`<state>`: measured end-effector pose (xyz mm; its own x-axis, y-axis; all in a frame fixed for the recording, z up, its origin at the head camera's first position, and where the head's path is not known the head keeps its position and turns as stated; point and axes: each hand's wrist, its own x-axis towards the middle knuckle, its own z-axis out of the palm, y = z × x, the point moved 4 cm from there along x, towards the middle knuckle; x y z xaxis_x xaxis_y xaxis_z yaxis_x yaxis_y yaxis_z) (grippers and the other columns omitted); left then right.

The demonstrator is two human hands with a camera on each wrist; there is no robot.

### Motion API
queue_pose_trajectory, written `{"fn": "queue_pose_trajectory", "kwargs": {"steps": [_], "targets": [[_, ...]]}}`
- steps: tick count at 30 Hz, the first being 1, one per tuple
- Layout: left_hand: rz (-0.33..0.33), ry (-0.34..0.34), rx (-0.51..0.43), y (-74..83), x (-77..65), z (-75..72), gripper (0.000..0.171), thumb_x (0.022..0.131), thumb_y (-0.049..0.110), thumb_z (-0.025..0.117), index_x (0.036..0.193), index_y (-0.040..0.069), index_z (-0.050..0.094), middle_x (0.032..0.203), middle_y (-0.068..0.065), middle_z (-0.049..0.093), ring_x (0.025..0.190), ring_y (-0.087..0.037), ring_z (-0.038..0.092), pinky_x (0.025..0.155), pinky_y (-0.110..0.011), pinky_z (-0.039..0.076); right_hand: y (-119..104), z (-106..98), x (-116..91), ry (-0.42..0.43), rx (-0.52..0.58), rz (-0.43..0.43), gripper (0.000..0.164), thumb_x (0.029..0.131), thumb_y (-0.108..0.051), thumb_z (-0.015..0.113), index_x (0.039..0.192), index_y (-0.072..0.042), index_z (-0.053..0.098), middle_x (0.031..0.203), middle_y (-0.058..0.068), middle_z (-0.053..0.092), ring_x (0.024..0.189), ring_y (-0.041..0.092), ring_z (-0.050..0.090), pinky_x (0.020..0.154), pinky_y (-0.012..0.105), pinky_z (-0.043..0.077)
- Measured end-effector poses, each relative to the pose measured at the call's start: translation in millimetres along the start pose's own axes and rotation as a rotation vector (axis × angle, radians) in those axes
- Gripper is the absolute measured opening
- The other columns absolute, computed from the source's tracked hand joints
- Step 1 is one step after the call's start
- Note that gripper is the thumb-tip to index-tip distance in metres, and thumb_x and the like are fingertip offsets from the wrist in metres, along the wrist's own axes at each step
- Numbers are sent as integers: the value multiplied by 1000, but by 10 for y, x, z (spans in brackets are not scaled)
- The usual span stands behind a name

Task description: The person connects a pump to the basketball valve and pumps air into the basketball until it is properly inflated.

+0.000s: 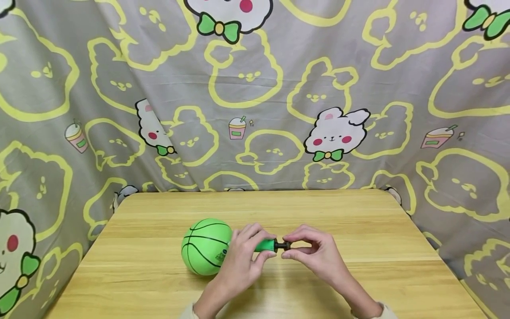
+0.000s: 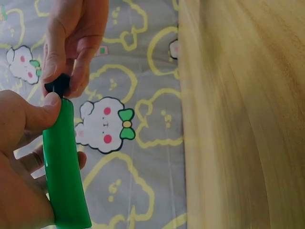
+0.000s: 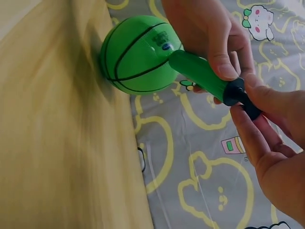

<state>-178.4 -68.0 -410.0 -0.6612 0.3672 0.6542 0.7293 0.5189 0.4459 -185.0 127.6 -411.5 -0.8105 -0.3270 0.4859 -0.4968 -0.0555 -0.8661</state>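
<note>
A small green hand pump (image 3: 202, 71) lies nearly level between the two hands. My left hand (image 1: 244, 254) grips its green barrel, with the thumb near the black collar. The thumb and fingers of my right hand (image 1: 316, 252) pinch the black pump handle (image 3: 251, 110), which stands a short way out of the barrel. At the barrel's far end is a green ball (image 1: 206, 246) with black basketball lines. In the right wrist view the pump's tip meets the ball beside a small blue mark. The left wrist view shows the barrel and handle but not the ball.
Both hands work over a light wooden table (image 1: 358, 221), with the ball at the left of its middle. Behind and around the table hangs a grey curtain (image 1: 275, 119) printed with yellow outlines and white cartoon animals.
</note>
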Motion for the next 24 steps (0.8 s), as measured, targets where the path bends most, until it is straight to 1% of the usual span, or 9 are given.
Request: {"fn": "queue_pose_trajectory", "kwargs": {"steps": [4, 8, 15, 21, 24], "targets": [[-14, -15, -11, -20, -3, -8, 26, 85, 22, 82, 108, 17, 73, 101, 12, 61, 96, -6, 59, 82, -33, 38, -40, 4, 8, -42, 18, -21, 29, 82, 11, 79, 109, 2, 73, 103, 24, 65, 100, 26, 71, 78, 42, 58], [-18, -20, -7, -32, 2, -19, 25, 86, 23, 82, 108, 18, 72, 102, 12, 62, 94, -5, 60, 83, -34, 38, -74, -20, 17, -59, 6, -24, 30, 82, 10, 79, 110, 2, 73, 106, 21, 66, 101, 27, 70, 79, 43, 58], [-45, -24, 2, -69, 18, -60, 26, 84, 20, 84, 107, 19, 72, 101, 12, 61, 89, -3, 59, 82, -34, 38, -119, -166, 15, -44, -34, 32, 30, 80, 8, 83, 107, -2, 73, 107, 17, 67, 103, 27, 70, 78, 43, 59], [-54, -11, 7, -120, 23, -108, 25, 86, 23, 82, 108, 18, 73, 101, 12, 62, 93, -5, 59, 82, -34, 39, -175, -278, 27, -51, -56, 51, 31, 80, 8, 82, 108, -3, 73, 108, 16, 67, 103, 29, 68, 78, 43, 59], [-49, 4, 11, -144, 26, -134, 25, 85, 24, 82, 108, 17, 73, 101, 11, 62, 94, -6, 60, 82, -34, 39, -206, -337, 26, -42, -60, 53, 31, 80, 9, 82, 108, -2, 72, 108, 17, 66, 103, 28, 68, 78, 43, 59]]}}
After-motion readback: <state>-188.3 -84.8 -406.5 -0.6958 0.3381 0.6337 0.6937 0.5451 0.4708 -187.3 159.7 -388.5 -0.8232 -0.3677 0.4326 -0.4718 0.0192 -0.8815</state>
